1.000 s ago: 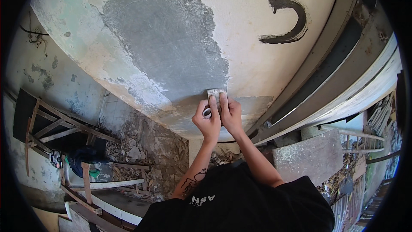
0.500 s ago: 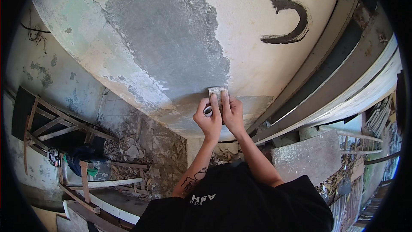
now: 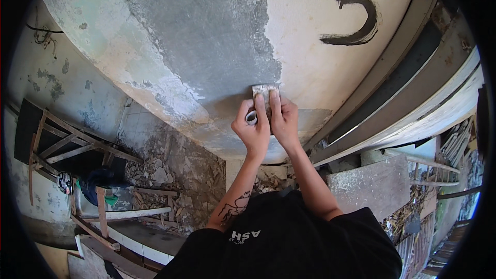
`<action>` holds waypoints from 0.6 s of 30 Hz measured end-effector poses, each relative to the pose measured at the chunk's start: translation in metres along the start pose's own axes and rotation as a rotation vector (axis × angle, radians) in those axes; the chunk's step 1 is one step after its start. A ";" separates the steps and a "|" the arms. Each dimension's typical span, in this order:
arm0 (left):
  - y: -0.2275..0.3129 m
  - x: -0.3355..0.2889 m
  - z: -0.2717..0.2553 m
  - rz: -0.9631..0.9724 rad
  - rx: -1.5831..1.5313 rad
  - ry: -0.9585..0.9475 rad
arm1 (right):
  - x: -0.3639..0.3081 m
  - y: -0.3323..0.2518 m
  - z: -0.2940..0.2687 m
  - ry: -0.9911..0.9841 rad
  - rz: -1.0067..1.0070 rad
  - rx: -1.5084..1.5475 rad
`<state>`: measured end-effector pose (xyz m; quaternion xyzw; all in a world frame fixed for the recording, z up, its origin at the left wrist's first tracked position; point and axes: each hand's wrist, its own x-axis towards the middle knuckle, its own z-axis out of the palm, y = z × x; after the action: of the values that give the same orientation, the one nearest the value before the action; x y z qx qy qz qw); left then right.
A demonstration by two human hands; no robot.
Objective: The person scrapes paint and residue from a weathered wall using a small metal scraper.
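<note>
Both hands grip one flat scraper, its pale, smeared blade pressed against the wall at the lower right edge of a large grey patch. My left hand is closed on the tool's left side, index finger laid along the blade. A round, white-rimmed, hollow thing shows between that hand's thumb and fingers; I cannot tell whether it is part of the tool. From the right, my right hand closes on the scraper, fingers up against the blade. My palms hide most of the handle.
Cream wall paint with a black painted mark borders the patch. At right runs a frame. Lower left stand a broken wooden frame and a tipped wooden chair; leaves and rubble cover the floor. A worn board lies right.
Both hands and the scraper have slid a little up the wall along the edge of the grey patch. The grip looks the same, and the view has shifted slightly.
</note>
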<state>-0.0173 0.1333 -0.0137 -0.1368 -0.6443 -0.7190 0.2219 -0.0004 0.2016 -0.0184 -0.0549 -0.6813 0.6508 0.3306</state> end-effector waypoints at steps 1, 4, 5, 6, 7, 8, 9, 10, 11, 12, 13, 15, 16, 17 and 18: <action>-0.005 -0.005 -0.001 -0.009 -0.008 0.004 | -0.006 0.000 0.000 0.011 -0.007 -0.046; -0.016 -0.015 -0.005 -0.007 0.076 0.003 | -0.016 0.012 0.002 0.032 -0.002 -0.052; -0.018 -0.013 -0.004 -0.033 0.042 0.003 | -0.013 0.014 0.001 0.020 0.016 -0.026; -0.009 -0.008 -0.003 -0.037 0.046 0.002 | -0.008 0.009 0.001 0.020 0.022 -0.027; 0.000 -0.001 -0.002 -0.025 0.029 -0.007 | -0.002 0.003 0.001 0.011 0.003 -0.015; 0.005 0.001 -0.002 -0.013 0.012 -0.017 | -0.001 0.000 0.000 0.002 -0.016 -0.003; -0.003 -0.002 0.000 0.001 0.014 -0.011 | -0.002 -0.002 -0.001 0.015 -0.025 -0.023; -0.010 -0.004 -0.001 0.011 0.012 -0.009 | -0.005 0.002 0.000 0.014 -0.034 -0.019; -0.015 -0.010 -0.003 0.009 0.034 0.001 | -0.011 0.010 0.000 0.016 -0.004 -0.038; -0.015 -0.014 -0.005 0.000 0.060 0.008 | -0.015 0.010 0.002 0.019 0.035 -0.060; -0.015 -0.014 -0.006 -0.001 0.062 0.009 | -0.015 0.008 0.004 0.038 0.016 -0.021; -0.005 -0.004 -0.001 -0.003 0.026 0.002 | -0.004 -0.002 -0.001 0.009 0.039 -0.016; 0.007 0.004 0.001 0.001 -0.007 0.001 | 0.003 -0.010 -0.001 -0.025 0.058 -0.006; 0.016 0.009 0.002 -0.024 -0.025 0.000 | 0.006 -0.016 0.001 -0.010 0.018 0.039; 0.016 0.006 -0.001 -0.021 -0.027 0.001 | 0.003 -0.015 0.002 -0.011 0.014 0.040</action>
<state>-0.0145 0.1304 0.0025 -0.1326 -0.6358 -0.7300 0.2127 0.0018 0.1993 -0.0038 -0.0494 -0.6696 0.6668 0.3232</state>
